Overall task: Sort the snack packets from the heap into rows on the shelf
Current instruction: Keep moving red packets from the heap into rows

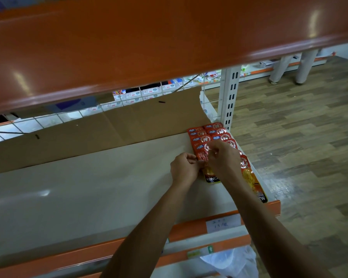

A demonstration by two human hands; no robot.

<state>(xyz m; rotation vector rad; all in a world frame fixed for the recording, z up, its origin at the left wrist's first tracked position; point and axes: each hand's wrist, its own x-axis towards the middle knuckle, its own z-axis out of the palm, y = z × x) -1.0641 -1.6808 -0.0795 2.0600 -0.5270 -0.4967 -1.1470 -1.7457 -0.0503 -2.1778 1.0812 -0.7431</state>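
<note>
Nearest, we see a crinkled clear plastic bag (231, 261) below the shelf's orange front strip (189, 229), which carries a paper label (222, 223). The shelf (68, 187) is smooth, glossy cream, and a wide stretch of it runs leftward from the hands. At its right end the left hand (184, 167) and right hand (223, 157) both pinch one shiny red foil packet (210, 175). Beyond, flat red packets (215, 133) overlap in two rows to the back corner. A brown cardboard sheet (129, 123) lines the wire mesh (48, 119) behind.
</note>
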